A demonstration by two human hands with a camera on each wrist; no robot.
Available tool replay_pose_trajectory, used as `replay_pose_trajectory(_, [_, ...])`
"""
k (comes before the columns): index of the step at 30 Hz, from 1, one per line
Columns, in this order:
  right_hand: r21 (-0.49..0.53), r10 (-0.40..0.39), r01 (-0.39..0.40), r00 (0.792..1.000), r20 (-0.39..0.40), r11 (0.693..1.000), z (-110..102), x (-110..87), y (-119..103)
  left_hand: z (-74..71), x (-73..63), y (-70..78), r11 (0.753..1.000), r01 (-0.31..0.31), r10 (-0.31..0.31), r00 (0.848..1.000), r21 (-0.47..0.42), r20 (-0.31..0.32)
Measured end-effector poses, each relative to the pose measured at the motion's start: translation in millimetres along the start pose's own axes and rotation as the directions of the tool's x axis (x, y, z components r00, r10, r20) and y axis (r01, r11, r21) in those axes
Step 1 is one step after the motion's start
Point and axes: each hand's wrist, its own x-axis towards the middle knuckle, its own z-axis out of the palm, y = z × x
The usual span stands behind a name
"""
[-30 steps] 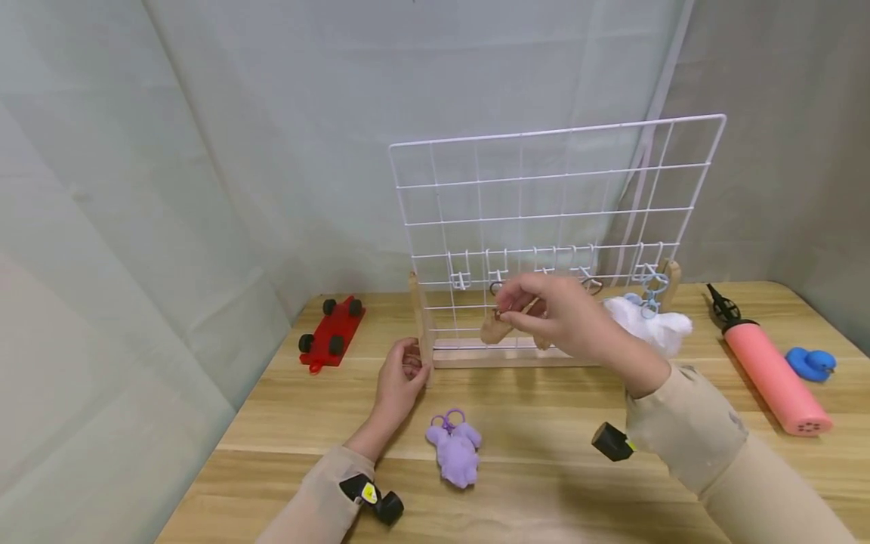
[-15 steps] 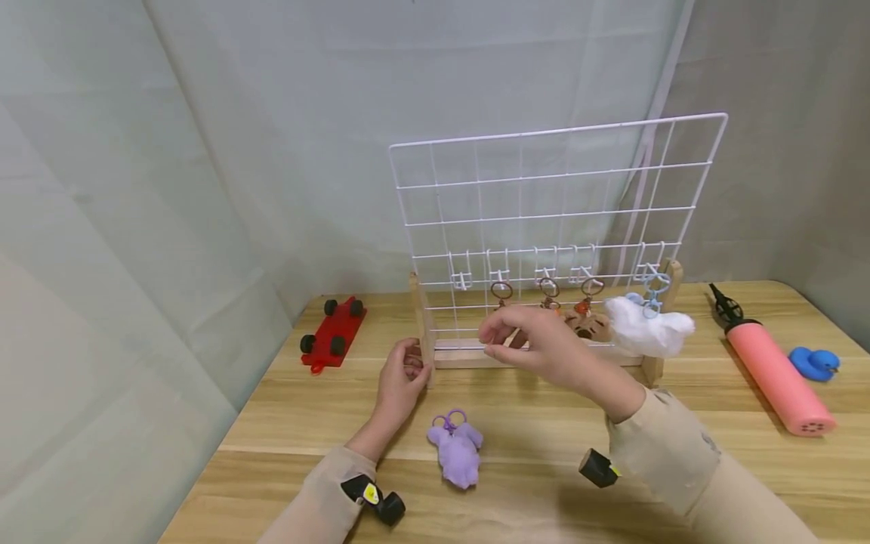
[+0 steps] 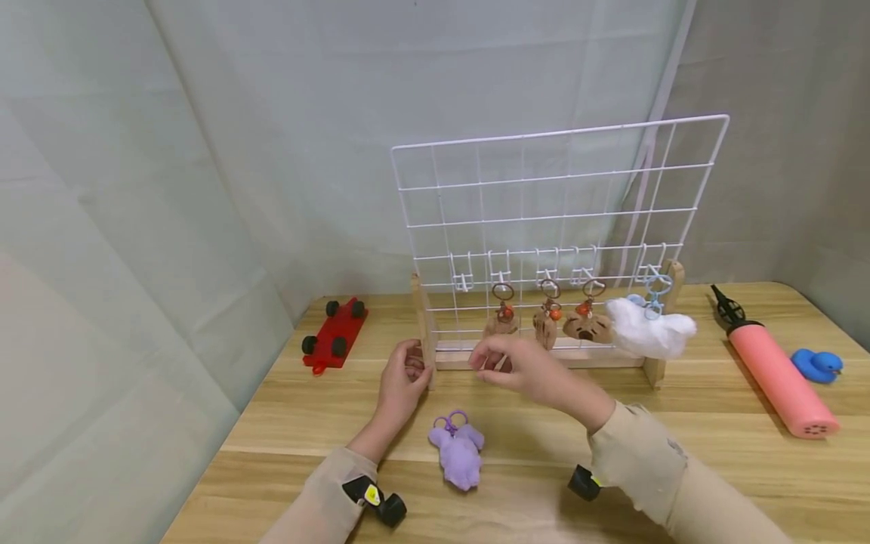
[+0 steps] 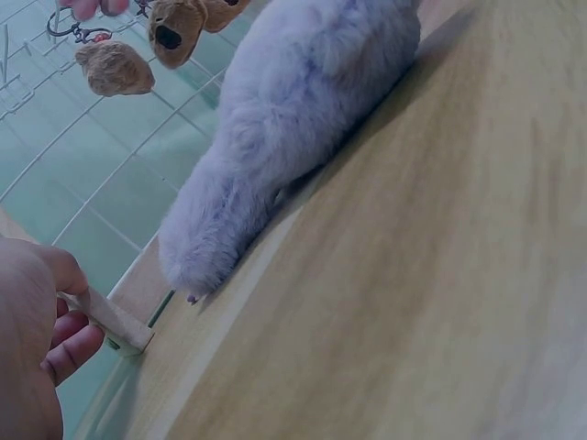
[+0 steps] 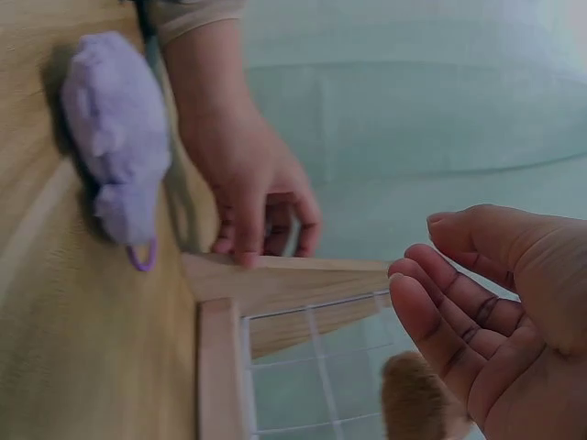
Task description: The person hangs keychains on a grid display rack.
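My left hand (image 3: 401, 381) grips the wooden end support (image 3: 423, 325) of a white wire grid rack (image 3: 522, 179); its thumb and fingers lie on either side of the wood (image 4: 119, 321) in the left wrist view. My right hand (image 3: 513, 366) hovers before the rack, fingers loosely bent, with nothing between them in the right wrist view. Behind it hang three brown plush keychains, the left one (image 3: 501, 325) nearest, then a middle one (image 3: 546, 332) and a right one (image 3: 587, 326). A white plush keychain (image 3: 649, 332) hangs beside them. A purple plush keychain (image 3: 459, 457) lies between my forearms.
One hook (image 3: 463, 281) at the rack's left end carries nothing. A red toy car (image 3: 336, 332) with black wheels lies left of the rack. To the right are a pink hand pump (image 3: 782, 378) and a blue toy duck (image 3: 818, 366). Pale curtains surround the wooden table (image 3: 537, 483).
My right hand has let go of the left brown plush keychain, which now hangs from its hook, and has drawn down and toward me. My left hand has stayed on the support.
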Motion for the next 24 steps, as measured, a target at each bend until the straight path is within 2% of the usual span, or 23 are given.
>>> replay_pose_trajectory(9, [0.005, 0.075, -0.075, 0.994, 0.084, 0.997, 26, 2.6, 18, 0.8, 0.2, -1.3, 1.000, 0.012, -0.012, 1.000, -0.007, -0.004])
replay_pose_trajectory(17, [0.032, 0.071, -0.074, 0.993, 0.096, 0.997, 44, 5.3, 33, 1.2, -0.9, -0.4, 1.000, 0.009, -0.009, 1.000, -0.023, -0.007])
replay_pose_trajectory(24, [-0.001, 0.075, -0.076, 0.989, 0.126, 0.997, 58, 5.4, 38, 1.3, 0.6, -0.5, 0.999, 0.013, -0.013, 1.000, -0.039, -0.005])
